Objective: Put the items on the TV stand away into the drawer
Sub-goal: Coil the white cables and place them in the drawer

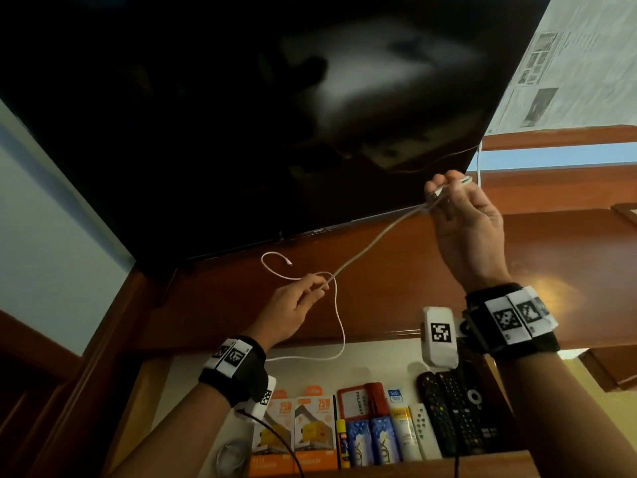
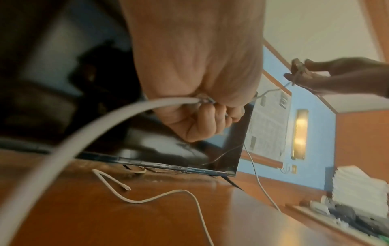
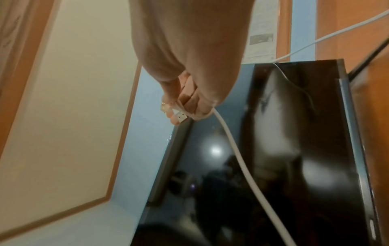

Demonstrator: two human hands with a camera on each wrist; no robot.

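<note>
A thin white charging cable [image 1: 372, 244] is stretched between both hands above the brown TV stand [image 1: 396, 288]. My right hand [image 1: 448, 194] is raised in front of the TV and pinches the cable's USB plug end [image 3: 180, 115] with folded strands. My left hand [image 1: 319, 286] is lower, over the stand, and pinches the cable [image 2: 202, 100] between thumb and fingers. The cable's other end [image 1: 287, 263] lies curled on the stand, and a loop [image 1: 341, 336] hangs down to the open drawer [image 1: 379, 360].
The drawer holds several remotes [image 1: 458, 415], two orange charger boxes [image 1: 296, 436], a red tag [image 1: 358, 401], tubes and blue packets. A large black TV [image 1: 258, 115] stands behind the hands. Another white cord [image 1: 479, 160] hangs at the TV's right edge.
</note>
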